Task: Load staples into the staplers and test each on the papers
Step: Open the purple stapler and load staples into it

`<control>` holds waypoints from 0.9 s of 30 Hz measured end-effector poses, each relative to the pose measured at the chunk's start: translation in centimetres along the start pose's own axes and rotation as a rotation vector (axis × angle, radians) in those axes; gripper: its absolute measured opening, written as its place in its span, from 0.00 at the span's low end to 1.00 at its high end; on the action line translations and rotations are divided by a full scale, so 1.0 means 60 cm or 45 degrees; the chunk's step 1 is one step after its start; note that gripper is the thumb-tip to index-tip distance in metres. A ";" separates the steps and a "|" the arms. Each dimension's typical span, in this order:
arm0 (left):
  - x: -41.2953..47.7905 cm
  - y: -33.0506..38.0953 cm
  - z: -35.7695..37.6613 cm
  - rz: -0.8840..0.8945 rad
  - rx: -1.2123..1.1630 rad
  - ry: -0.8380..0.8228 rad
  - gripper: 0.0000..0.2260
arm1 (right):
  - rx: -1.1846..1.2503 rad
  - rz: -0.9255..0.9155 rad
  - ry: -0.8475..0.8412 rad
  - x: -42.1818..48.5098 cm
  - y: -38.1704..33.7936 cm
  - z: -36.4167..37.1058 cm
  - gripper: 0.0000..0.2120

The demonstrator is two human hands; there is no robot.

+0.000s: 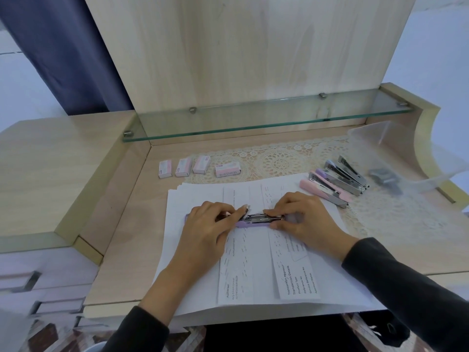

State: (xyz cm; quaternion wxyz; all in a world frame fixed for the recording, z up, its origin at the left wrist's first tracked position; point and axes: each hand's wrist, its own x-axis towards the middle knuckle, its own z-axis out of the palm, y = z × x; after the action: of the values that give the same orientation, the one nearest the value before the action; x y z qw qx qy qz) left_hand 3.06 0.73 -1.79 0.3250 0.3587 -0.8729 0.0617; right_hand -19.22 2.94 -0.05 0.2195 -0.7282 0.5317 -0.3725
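On the stack of white papers [193, 252] at the middle of the wooden desk [121, 224] lies a purple stapler [253, 224], swung open flat so its shiny metal staple channel faces up. The left hand [206, 226] curls its fingers over the stapler's plastic lid end, and the right hand [303, 221] pinches the other end between thumb and fingertips; whether a staple strip is in the channel is too small to tell. By the look of it this stapler is mid-loading. Two folded printed slips [291, 265] on the stack carry rows of short dark staple marks, so some testing appears done. To the right, a cluster of other staplers [335, 182], pastel pink and purple plastic over chrome, rest on a cream lace mat [279, 158]; whether they are loaded cannot be told. Four small cardboard staple boxes [201, 165] sit in a row behind the papers, and a clear plastic tub [375, 138] stands at far right.
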 end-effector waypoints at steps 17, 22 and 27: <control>0.007 0.004 -0.020 -0.020 -0.044 -0.200 0.13 | -0.022 0.037 -0.020 -0.003 -0.009 -0.001 0.11; 0.004 -0.013 -0.047 -0.081 0.003 -0.202 0.15 | -0.058 0.050 -0.031 -0.003 -0.012 -0.004 0.13; -0.017 -0.056 -0.070 -0.278 0.055 -0.243 0.20 | -0.206 0.092 -0.141 0.003 -0.012 -0.011 0.16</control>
State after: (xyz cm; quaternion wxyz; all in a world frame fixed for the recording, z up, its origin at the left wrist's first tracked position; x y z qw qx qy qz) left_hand 8.04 0.29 0.42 0.2376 0.4626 -0.8541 0.0106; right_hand -19.28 3.08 0.95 0.2024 -0.7434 0.5729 -0.2794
